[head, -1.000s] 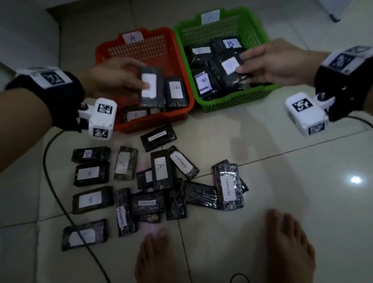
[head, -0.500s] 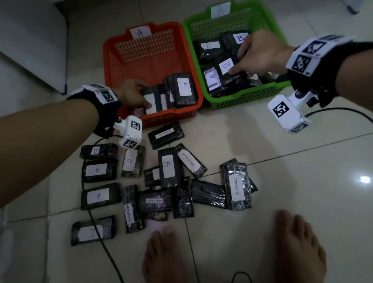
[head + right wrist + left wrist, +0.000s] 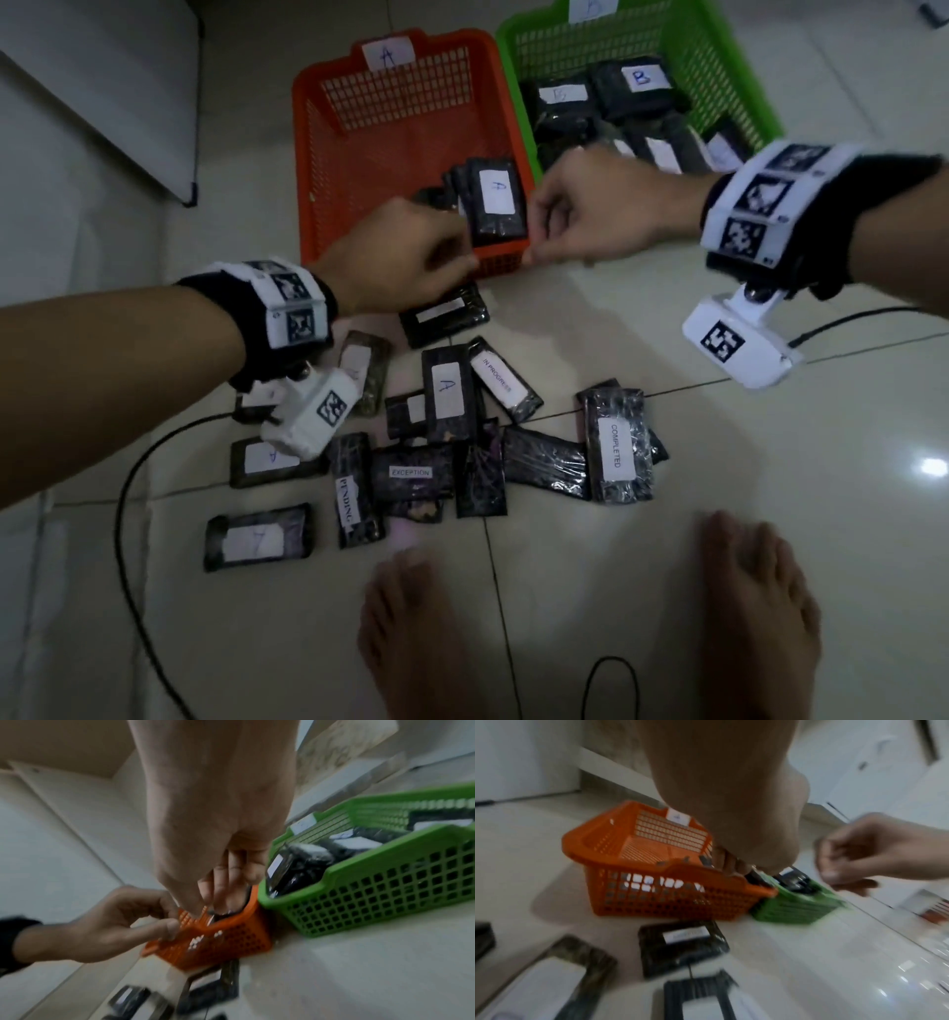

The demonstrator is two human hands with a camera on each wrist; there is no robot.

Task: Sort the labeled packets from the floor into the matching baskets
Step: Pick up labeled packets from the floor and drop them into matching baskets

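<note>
The left hand [image 3: 405,257] hangs over the near rim of the orange plastic mesh basket [image 3: 359,149], fingers loosely curled and thumb forward; nothing shows in its grasp. In the right wrist view its thumb and fingers [image 3: 164,927] sit just at the basket's near wall, though whether they touch it is blurred. The right hand [image 3: 606,216] hovers opposite, above the basket's near right corner, fingers bent downward and loosely curled, also with nothing in them.

Between the two hands, against the orange basket's near wall, stands a black foil-wrapped packet with a white "A" label [image 3: 497,198], leaning on a few more dark packets behind it. The basket's far wall carries a white paper tag marked "A" [image 3: 388,53].

Touching its right side is the green plastic mesh basket [image 3: 719,67], filled with black packets, one plainly marked "B" [image 3: 639,78].

On the pale tiled floor [image 3: 770,514], just before the orange basket's near wall, lies a black packet with an unreadable label [image 3: 444,316]. Nearer the person's bare feet [image 3: 411,632] the remaining packets spread in a loose pile, among them ones labelled "A" [image 3: 448,393], "IN PROGRESS" [image 3: 500,380], "COMPLETED" [image 3: 616,447], "EXCEPTION" [image 3: 411,473] and "PENDING" [image 3: 352,501]. A black cable [image 3: 123,514] curves across the tiles at the left.
</note>
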